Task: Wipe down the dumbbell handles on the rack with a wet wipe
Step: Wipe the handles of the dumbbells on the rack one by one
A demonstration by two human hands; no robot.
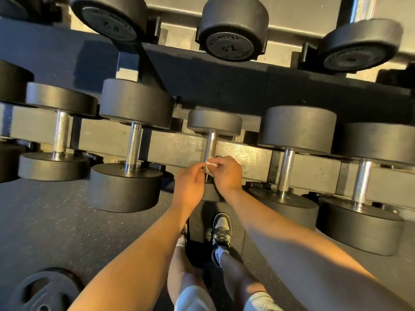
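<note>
A small dumbbell lies on the lower rack shelf straight ahead, its knurled steel handle running toward me from its far head. My left hand and my right hand meet over the near end of that handle. Between their fingertips they pinch a small white wet wipe, bunched up and mostly hidden. The dumbbell's near head is largely covered by my hands. Neighbouring handles show to the left and to the right.
The black rack carries a lower row of several dumbbells and an upper row with 7.5-marked heads. My feet stand on the dark speckled rubber floor. A weight plate lies at the bottom left.
</note>
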